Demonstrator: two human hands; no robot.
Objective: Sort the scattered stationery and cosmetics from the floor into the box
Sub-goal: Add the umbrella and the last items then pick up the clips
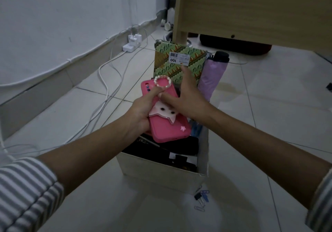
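Note:
A white cardboard box [161,170] stands on the tiled floor in front of me, with dark items inside. Over it my left hand [142,111] grips a pink phone case [170,129] with a white cat face and a pearl ring at its top. My right hand [186,97] reaches across the case with fingers stretched, the index finger touching a green patterned notebook [172,61] that stands upright at the far end of the box. A folded lilac umbrella [212,75] leans beside the notebook.
Binder clips and paper clips [202,198] lie on the floor by the box's near right corner. White cables [106,80] run from a power strip [132,44] along the left wall. A wooden furniture panel [251,8] stands behind the box.

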